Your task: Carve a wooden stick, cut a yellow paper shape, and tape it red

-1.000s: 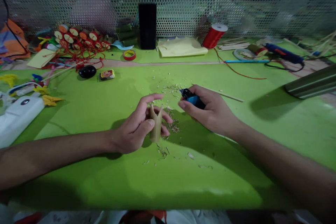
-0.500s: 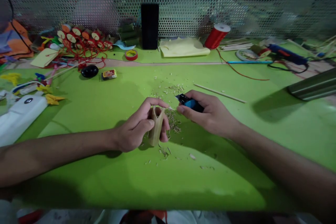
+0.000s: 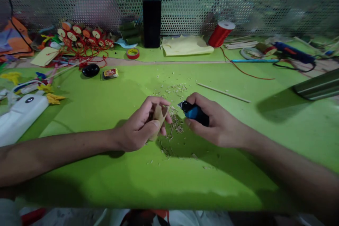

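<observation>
My left hand (image 3: 141, 125) is closed around a short piece of bamboo (image 3: 159, 113) with a V-shaped notch in its upper end. The piece leans, and the fingers hide part of it. In my right hand (image 3: 214, 122) is a blue and black utility knife (image 3: 194, 112), its blade tip pointing left toward the bamboo but apart from it. Wood shavings (image 3: 177, 125) lie on the green tabletop (image 3: 106, 176) between and beyond both hands.
A thin stick (image 3: 222, 92) lies beyond my right hand. Farther back are a matchbox (image 3: 110, 73), a tape roll (image 3: 132, 53), a phone (image 3: 152, 24), a red thread spool (image 3: 221, 34) and a glue gun (image 3: 293, 53). A green cylinder (image 3: 317, 84) lies at right.
My left hand has turned the bamboo piece so it leans more and its notch faces differently. My right hand has drawn slightly right and down with the knife.
</observation>
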The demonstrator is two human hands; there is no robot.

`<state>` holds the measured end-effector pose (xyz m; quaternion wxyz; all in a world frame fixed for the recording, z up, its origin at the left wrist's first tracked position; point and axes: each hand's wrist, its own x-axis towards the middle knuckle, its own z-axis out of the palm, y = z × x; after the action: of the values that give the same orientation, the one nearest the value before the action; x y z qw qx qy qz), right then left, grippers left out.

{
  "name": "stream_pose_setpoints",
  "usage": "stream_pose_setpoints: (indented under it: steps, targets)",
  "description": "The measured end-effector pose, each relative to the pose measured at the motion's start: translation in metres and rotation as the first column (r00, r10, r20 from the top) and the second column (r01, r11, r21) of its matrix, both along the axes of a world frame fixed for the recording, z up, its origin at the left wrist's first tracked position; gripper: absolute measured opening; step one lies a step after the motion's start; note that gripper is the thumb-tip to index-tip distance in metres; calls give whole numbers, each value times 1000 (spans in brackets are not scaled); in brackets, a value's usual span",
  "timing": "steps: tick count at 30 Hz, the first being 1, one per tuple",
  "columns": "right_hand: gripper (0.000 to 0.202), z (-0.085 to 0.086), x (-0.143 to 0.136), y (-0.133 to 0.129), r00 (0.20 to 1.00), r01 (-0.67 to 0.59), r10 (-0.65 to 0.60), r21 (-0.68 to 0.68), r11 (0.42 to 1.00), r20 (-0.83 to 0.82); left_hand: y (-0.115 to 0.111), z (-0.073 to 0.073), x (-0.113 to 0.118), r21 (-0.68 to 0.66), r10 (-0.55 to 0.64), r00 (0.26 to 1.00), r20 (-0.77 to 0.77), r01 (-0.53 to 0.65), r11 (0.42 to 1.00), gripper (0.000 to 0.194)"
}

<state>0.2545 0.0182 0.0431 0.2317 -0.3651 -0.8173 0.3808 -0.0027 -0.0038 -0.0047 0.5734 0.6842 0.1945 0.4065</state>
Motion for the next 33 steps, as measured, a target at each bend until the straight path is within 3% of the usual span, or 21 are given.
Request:
stream_pose_setpoints:
  steps: [3, 6, 8, 9, 14, 23, 33]
  targets:
    - [14, -1, 0, -7, 996, -53, 26, 318, 947, 88, -1, 0, 1, 24, 26, 1000, -4, -26, 999, 35]
    - [18, -2, -2, -14, 978, -102, -32, 610, 785, 204, -1, 0, 3, 15, 20, 1000, 15, -21, 1000, 33]
    - [20, -1, -5, -19, 953, -136, -104, 711, 690, 283, -1, 0, 4, 20, 22, 1000, 14, -22, 1000, 31]
    - [21, -1, -7, -21, 940, -146, -135, 728, 670, 313, -1, 0, 4, 27, 26, 1000, 11, -26, 999, 31]
    - [35, 1, -14, -28, 906, -183, -163, 707, 683, 392, -2, 0, 2, 93, 50, 997, -66, -44, 995, 35]
    - [32, -3, -15, -30, 869, -198, -222, 722, 663, 442, -8, 8, 3, 104, 190, 925, -331, -164, 981, 51]
    - [21, -7, -17, -33, 887, -141, -250, 741, 657, 390, -7, 6, 5, 193, 260, 899, -352, -202, 960, 52]
